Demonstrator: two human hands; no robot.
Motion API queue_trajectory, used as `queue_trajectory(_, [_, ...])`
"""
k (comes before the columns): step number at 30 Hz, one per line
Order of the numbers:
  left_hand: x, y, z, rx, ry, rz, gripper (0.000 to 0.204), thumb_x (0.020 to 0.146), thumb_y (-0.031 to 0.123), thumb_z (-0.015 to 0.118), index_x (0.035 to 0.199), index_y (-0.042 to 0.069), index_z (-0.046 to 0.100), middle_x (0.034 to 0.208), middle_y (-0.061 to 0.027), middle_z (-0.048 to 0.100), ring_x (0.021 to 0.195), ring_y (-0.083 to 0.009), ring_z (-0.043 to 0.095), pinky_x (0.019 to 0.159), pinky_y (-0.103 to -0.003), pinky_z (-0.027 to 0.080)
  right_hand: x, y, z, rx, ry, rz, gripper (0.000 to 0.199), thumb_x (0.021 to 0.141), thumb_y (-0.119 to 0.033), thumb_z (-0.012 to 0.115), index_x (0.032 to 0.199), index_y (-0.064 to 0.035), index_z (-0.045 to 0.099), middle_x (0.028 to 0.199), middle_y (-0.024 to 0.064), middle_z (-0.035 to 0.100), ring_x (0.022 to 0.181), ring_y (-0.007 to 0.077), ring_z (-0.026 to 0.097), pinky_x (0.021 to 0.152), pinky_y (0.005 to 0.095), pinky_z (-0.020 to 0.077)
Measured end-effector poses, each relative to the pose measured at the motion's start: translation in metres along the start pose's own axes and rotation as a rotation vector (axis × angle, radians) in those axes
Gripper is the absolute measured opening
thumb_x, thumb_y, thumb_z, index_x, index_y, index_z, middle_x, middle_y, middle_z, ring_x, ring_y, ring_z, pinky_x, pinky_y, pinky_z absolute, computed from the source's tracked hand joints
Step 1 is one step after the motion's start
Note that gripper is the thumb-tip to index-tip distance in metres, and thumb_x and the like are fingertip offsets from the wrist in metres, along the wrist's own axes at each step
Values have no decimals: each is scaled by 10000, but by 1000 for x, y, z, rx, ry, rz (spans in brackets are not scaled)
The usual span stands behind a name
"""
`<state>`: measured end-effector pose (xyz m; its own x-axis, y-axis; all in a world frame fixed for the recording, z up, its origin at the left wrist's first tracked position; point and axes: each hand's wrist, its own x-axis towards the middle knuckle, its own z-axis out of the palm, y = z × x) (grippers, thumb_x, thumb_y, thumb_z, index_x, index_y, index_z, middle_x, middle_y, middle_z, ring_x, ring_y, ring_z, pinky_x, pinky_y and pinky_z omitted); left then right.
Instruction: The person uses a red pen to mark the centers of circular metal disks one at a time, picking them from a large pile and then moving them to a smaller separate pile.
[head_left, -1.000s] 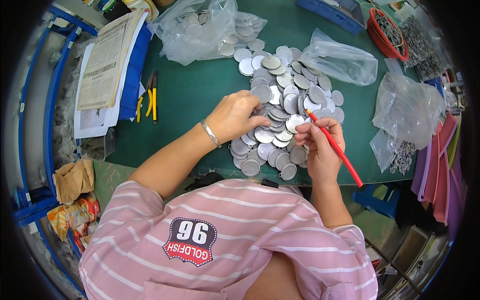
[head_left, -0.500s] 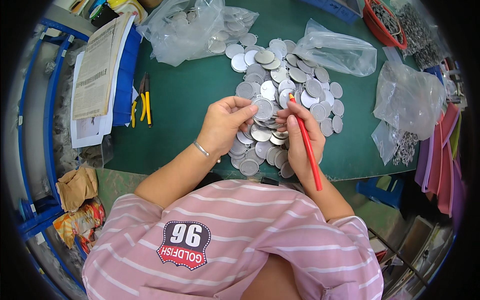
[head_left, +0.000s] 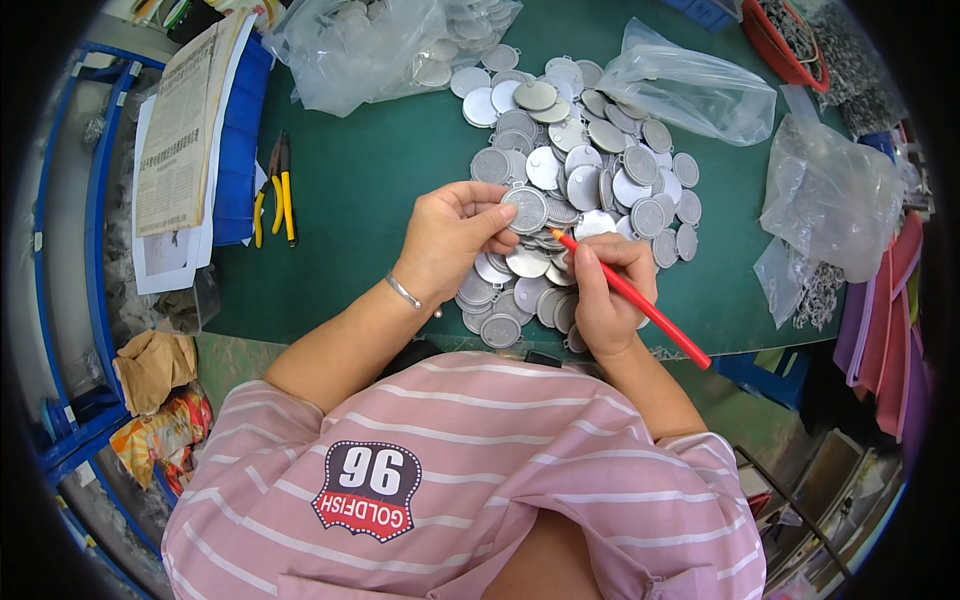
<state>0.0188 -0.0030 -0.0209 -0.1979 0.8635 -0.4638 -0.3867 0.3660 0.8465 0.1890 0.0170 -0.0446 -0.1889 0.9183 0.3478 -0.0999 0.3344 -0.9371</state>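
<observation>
Between the thumb and fingers of my left hand is a round grey metal medal with a small loop at its rim. Its raised face is turned up. My right hand is closed round a red pencil, which slants up to the left. The orange tip of the pencil points toward the medal, just off its lower right edge. Below and around both hands spreads a heap of similar medals, some with a smooth face up and some with a patterned one.
At the far side lie a clear bag of medals and an empty-looking plastic bag. Yellow-handled pliers rest beside a blue tray with papers on the left. A red basket and another clear bag are on the right.
My right hand has turned, bringing the pencil's tip down and left toward the medal while its back end swung right. My left hand keeps hold of the medal. The whole view has shifted slightly.
</observation>
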Motion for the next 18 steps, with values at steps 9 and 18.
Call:
queue_trajectory(9, [1, -2, -1, -2, -25, 24, 235, 794, 57, 624, 978, -55, 530, 746, -77, 595, 601, -108, 584, 545, -208, 488, 2, 1, 2, -73, -59, -98, 102, 769, 42, 590, 775, 17, 491, 716, 129, 596, 576, 171, 561, 507, 252, 435])
queue_trajectory(18, [0, -2, -1, -6, -26, 18, 229, 793, 49, 624, 973, -56, 530, 744, -80, 596, 599, -109, 587, 541, -207, 487, 3, 2, 3, -125, -84, -112, 106, 767, 38, 599, 786, 8, 499, 726, 127, 598, 587, 176, 564, 509, 257, 438])
